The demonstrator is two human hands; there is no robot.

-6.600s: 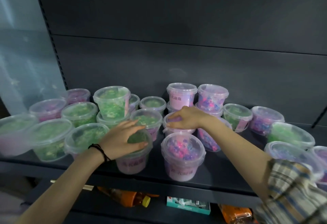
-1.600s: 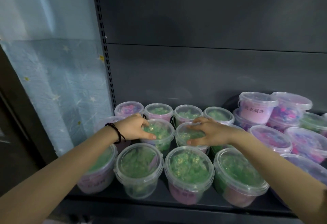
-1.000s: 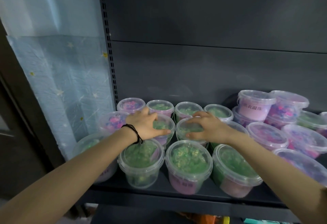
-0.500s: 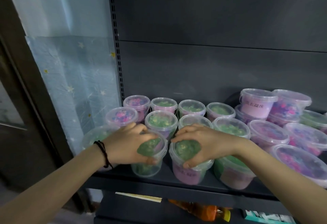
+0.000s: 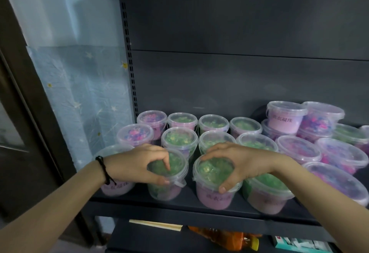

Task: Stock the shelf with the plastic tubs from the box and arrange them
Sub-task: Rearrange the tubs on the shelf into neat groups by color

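Several clear plastic tubs with lids stand in rows on the dark shelf (image 5: 139, 197); most on the left hold green beads, those on the right pink and purple. My left hand (image 5: 137, 165) grips the lid rim of a front-row green tub (image 5: 169, 188). Beside it, my right hand (image 5: 235, 162) curls over the lid of another front-row green tub with a pink label (image 5: 211, 196). Two pink tubs (image 5: 285, 119) sit stacked on others at the back right.
The shelf's grey back panel (image 5: 239, 72) and slotted upright (image 5: 129, 72) rise behind the tubs. A blue starred sheet (image 5: 79, 92) hangs to the left. Below, a lower shelf holds an orange bottle (image 5: 225, 236) and a teal box (image 5: 299, 245).
Both hands came forward from the middle-row tubs to the front-row green tubs and closed on their lids. The view has shifted left and down a little.
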